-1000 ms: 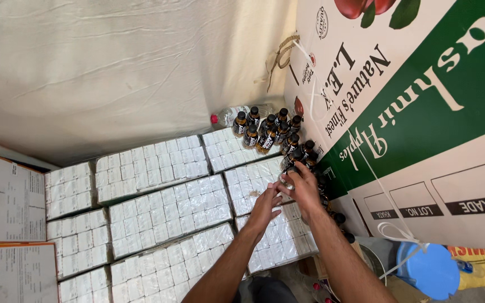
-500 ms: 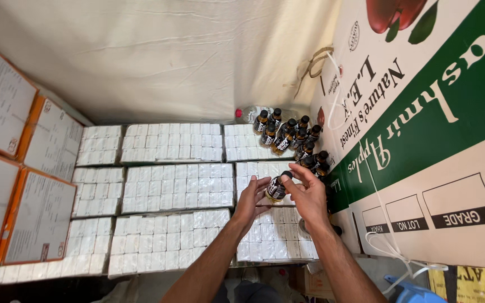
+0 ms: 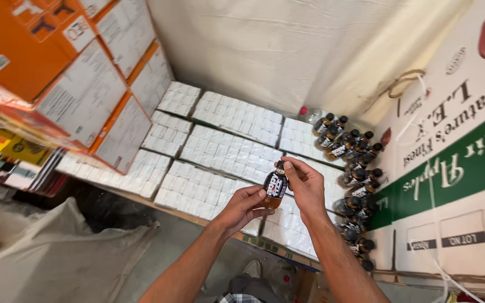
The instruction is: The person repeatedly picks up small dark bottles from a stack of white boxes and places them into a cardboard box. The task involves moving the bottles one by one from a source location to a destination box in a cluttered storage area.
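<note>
A small dark bottle with a black cap and a black-and-white label is held between both hands, above rows of small white boxes. My left hand cups the bottle's lower part from below. My right hand grips it from the right, with fingertips pinching at the cap. A line of several like bottles stands to the right, along the foot of a big printed carton.
A big white and green fruit carton walls the right side. Stacked orange and white cartons rise at the left. A pale cloth sheet hangs behind. Grey sacking lies at the lower left. A shoe shows below.
The view has swung left and down. The hands have lifted a bottle from beside the line of bottles and now hold it up over the white boxes.
</note>
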